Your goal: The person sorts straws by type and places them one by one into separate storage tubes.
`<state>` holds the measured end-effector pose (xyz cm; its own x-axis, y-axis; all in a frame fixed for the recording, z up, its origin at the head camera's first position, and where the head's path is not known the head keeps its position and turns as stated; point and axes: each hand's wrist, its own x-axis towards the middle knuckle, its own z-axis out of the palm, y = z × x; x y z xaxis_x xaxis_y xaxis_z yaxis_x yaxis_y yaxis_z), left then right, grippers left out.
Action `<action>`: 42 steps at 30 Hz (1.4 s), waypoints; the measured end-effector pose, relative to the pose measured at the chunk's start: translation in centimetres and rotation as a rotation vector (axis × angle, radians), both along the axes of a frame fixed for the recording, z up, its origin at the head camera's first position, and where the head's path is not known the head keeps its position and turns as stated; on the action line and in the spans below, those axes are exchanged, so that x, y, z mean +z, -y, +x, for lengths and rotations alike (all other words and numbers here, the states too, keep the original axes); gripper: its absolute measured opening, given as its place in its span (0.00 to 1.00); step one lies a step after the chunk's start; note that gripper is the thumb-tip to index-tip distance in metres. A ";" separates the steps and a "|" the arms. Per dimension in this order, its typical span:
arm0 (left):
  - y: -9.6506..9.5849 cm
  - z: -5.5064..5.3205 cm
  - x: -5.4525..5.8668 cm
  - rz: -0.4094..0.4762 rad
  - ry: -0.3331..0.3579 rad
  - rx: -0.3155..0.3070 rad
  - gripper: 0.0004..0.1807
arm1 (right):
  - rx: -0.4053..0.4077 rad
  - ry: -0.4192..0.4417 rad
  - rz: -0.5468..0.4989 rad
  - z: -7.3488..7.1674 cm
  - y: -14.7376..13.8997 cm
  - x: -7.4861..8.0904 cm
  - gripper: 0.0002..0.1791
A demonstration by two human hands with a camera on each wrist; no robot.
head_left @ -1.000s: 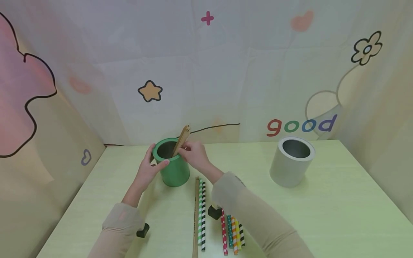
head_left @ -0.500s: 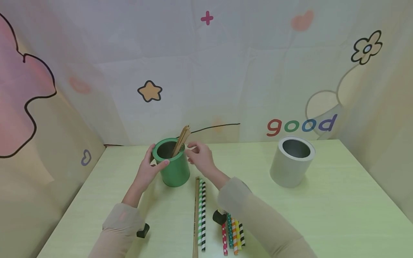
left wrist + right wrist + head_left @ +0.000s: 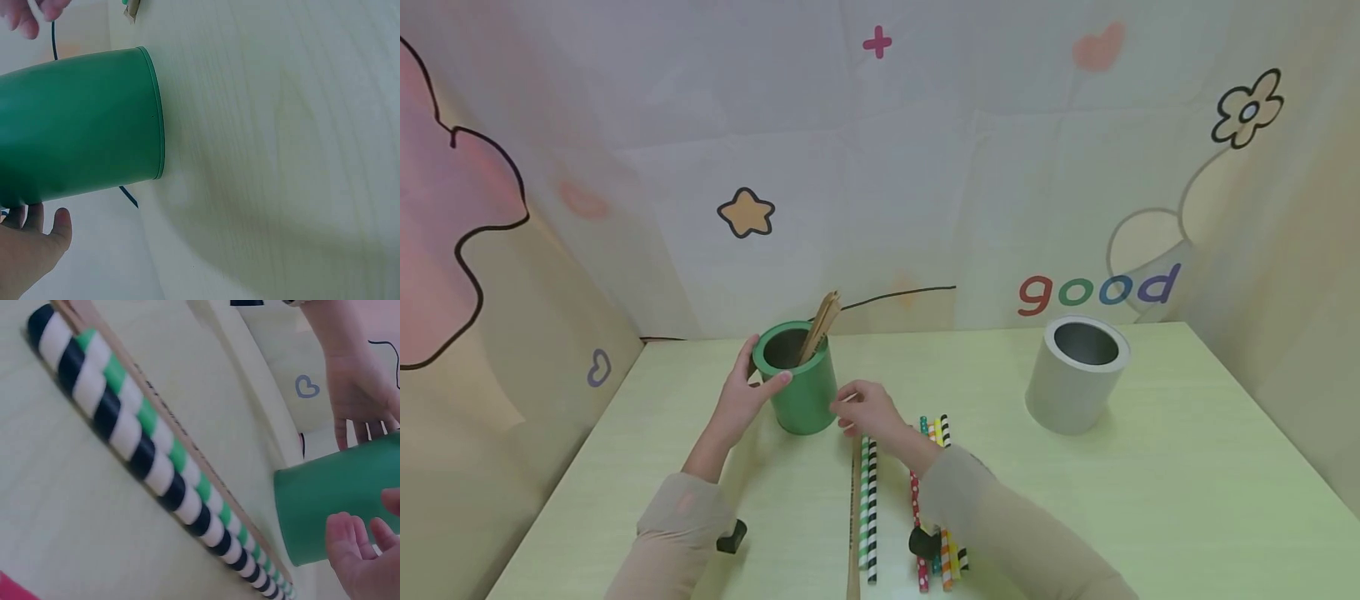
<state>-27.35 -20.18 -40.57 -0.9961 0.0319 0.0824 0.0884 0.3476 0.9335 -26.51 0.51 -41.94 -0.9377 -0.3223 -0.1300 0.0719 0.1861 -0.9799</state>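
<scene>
My left hand grips the upper side of a green cup, thumb at the near rim and fingers round the far left. The cup stands upright. Several slim tan sticks lean inside it, tops above the right rim. My right hand, empty with fingers loosely bent, hovers just right of the cup. Below it lie a long brown printed stick, a green-and-white striped paper straw and a black-and-white striped paper straw. The right wrist view shows the right fingertips overlapping the green cup.
A second cup, light grey, stands at the back right. Several patterned paper straws, including a red dotted one, lie partly under the right forearm. A printed cloth backdrop rises behind the table.
My right hand has let go of the tan sticks at the cup's rim, then moved down and slightly right towards the straws. The left hand keeps its grip on the cup.
</scene>
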 end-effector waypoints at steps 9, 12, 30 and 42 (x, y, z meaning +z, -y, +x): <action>-0.1 0.1 0.1 0.007 0.003 0.004 0.47 | 0.092 0.072 0.032 1.2 0.2 -1.8 0.11; -0.1 0.1 0.1 0.006 0.005 0.002 0.47 | 0.121 0.084 0.046 1.5 0.1 -2.2 0.12; -0.9 1.6 2.4 0.028 0.032 -0.016 0.45 | 0.165 0.063 0.193 2.1 -0.8 -3.0 0.09; -0.8 1.5 2.2 0.028 0.027 -0.017 0.45 | 0.159 -0.037 0.325 2.3 -2.1 -2.9 0.06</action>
